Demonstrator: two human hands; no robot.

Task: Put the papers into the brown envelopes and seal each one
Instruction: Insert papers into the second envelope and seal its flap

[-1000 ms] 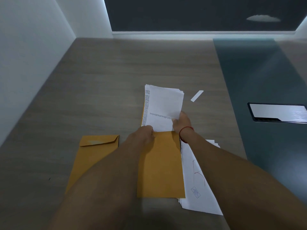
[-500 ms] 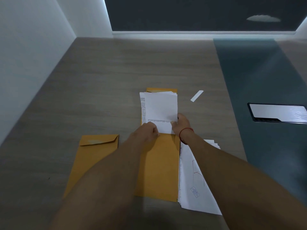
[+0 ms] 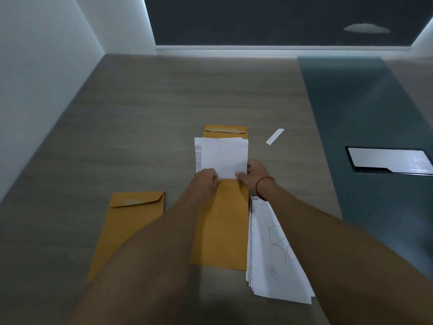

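On the grey table [image 3: 140, 113], both arms stretched forward, left hand [image 3: 206, 181] and right hand [image 3: 254, 175] each pinching the papers [image 3: 222, 156] at the mouth of the brown envelope [image 3: 222, 226].

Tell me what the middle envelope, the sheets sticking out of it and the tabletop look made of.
Middle envelope: brown kraft paper, matte, creased at the flap. Sheets: thin white printer paper, small print along one edge. Tabletop: grey wood-grain surface, probably laminate; streaked grain, low sheen.
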